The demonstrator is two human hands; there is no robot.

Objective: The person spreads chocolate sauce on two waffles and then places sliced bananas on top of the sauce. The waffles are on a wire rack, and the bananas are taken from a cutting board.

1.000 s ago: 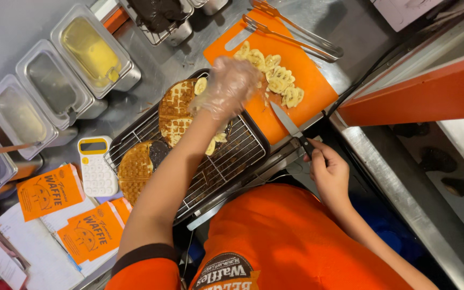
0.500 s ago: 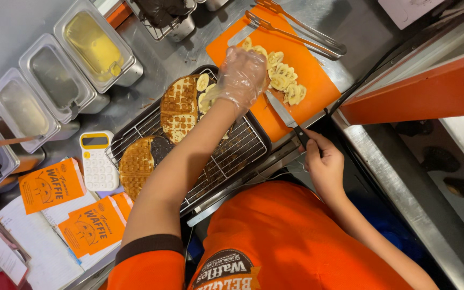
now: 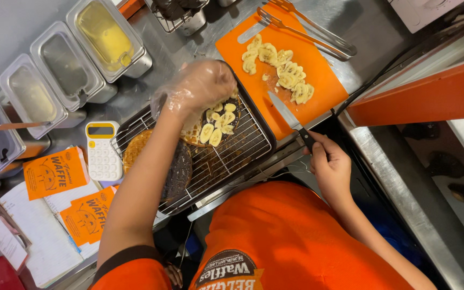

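Lying on the waffle (image 3: 200, 131) at the far end of the wire rack (image 3: 243, 145), the banana slices (image 3: 218, 123) are looking soft, moist and slippery, so they are likely bruising or smearing under any squeeze; a light pinch by the rim of each round is probably the safest hold. More slices are sitting in a loose heap (image 3: 277, 70) on the orange cutting board (image 3: 318, 96), just beyond the rack. The waffle itself is looking stiff but brittle at its edges and is best lifted from underneath.

The left hand (image 3: 200, 88), wearing a thin clear glove, is hovering over the waffle with its fingers curled down toward the topping; whether the grip is pinching a slice cannot be told through the crinkled plastic. The right hand (image 3: 328, 166), bare, is closing firmly around the dark handle of a knife (image 3: 288, 115), whose blade is resting flat on the board. A second, darker waffle (image 3: 175, 172) is lying nearer on the rack, and the counter (image 3: 162, 53) is carrying steel tubs beyond it.
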